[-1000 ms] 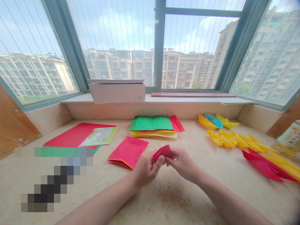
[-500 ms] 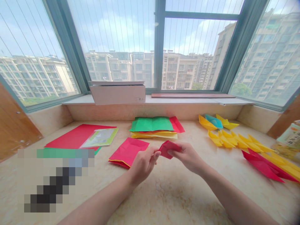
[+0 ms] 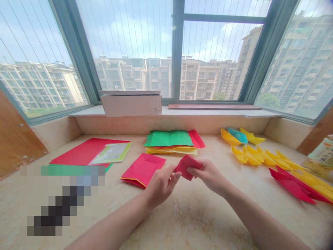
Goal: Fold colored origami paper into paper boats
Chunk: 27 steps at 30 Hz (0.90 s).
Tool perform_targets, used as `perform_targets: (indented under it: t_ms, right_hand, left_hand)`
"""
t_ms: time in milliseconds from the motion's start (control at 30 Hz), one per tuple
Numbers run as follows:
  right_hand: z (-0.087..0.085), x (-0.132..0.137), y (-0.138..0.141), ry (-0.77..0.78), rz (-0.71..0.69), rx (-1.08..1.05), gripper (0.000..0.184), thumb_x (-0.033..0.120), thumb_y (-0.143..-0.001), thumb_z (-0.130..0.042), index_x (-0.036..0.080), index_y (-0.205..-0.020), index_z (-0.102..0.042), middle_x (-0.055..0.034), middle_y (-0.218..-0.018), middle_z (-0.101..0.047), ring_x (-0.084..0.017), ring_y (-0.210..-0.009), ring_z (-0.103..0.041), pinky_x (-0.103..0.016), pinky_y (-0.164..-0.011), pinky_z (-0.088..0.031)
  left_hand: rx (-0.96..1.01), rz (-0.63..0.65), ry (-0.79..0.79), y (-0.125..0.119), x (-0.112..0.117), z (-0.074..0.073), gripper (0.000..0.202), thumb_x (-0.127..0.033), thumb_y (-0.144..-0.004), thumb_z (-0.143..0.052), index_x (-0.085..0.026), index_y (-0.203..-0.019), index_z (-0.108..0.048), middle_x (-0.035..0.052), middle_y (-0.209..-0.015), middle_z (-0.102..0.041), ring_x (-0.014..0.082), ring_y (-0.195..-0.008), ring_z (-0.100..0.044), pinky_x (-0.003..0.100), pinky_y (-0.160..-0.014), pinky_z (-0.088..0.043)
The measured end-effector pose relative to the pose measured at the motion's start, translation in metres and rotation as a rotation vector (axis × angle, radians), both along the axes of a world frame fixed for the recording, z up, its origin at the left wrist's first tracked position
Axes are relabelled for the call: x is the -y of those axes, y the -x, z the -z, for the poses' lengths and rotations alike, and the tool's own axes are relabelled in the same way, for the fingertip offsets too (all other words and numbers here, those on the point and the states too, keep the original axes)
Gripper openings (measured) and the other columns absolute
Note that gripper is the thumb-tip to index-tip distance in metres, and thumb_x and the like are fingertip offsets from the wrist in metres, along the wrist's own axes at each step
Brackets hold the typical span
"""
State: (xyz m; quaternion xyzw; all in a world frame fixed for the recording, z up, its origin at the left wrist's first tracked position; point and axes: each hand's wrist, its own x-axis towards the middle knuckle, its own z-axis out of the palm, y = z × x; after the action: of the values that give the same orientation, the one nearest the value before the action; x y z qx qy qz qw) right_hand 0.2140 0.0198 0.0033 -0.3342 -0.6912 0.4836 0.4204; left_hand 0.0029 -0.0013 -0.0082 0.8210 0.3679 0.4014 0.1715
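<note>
Between my two hands, above the stone counter, is a small piece of folded red paper (image 3: 187, 166). My right hand (image 3: 205, 171) pinches its right side, thumb on the near face. At its left edge my left hand (image 3: 163, 180) holds on with bent fingers, the thumb lifted slightly off the paper; some fingertips are hidden behind it. Just left of my left hand lies a stack of folded red paper (image 3: 143, 168) with a yellow edge showing. Farther back sits a pile of creased sheets, a green sheet (image 3: 168, 138) on top of red and yellow ones.
Several yellow paper boats (image 3: 251, 155), a blue boat (image 3: 237, 135) and red boats (image 3: 292, 184) stand at the right, near a plastic container (image 3: 321, 156). Red sheets (image 3: 80, 151) and a clear packet (image 3: 113, 152) lie left. A white box (image 3: 131, 104) rests on the sill.
The folded red paper has tilted and sits slightly lower, showing more of its near face. My left thumb has come away from its edge.
</note>
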Motion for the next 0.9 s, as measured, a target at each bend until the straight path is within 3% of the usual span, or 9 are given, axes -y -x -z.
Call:
perform_targets:
  t_ms: [100, 467, 900]
  right_hand:
    - [-0.0022, 0.0011, 0.0000, -0.003, 0.009, 0.005, 0.022, 0.037, -0.086, -0.067, 0.016, -0.085, -0.075, -0.0014, -0.070, -0.064, -0.012, -0.062, -0.050, -0.024, -0.057, -0.039]
    - [-0.0030, 0.0027, -0.0007, -0.030, -0.022, -0.049, 0.019, 0.031, -0.086, -0.067, 0.015, -0.091, -0.076, -0.0029, -0.077, -0.068, -0.014, -0.069, -0.054, -0.026, -0.065, -0.043]
    - [-0.0025, 0.0035, 0.0009, -0.025, 0.006, -0.058, 0.018, 0.030, -0.086, -0.067, 0.016, -0.094, -0.075, -0.0029, -0.079, -0.069, -0.014, -0.070, -0.056, -0.026, -0.066, -0.045]
  left_hand:
    - [-0.021, 0.011, -0.027, 0.0009, 0.0004, 0.0002, 0.027, -0.033, -0.099, -0.042, -0.017, -0.086, -0.058, 0.0019, -0.066, -0.066, 0.0147, -0.059, -0.064, 0.023, -0.057, -0.044]
    - [0.016, 0.009, -0.004, 0.0005, 0.0007, 0.0018, 0.032, -0.032, -0.100, -0.042, -0.017, -0.078, -0.059, 0.0007, -0.062, -0.064, 0.0124, -0.056, -0.060, 0.022, -0.057, -0.041]
    - [0.078, 0.019, 0.028, -0.0021, 0.0006, 0.0020, 0.031, -0.030, -0.100, -0.041, -0.015, -0.084, -0.063, 0.0009, -0.061, -0.066, 0.0109, -0.051, -0.058, 0.021, -0.055, -0.041]
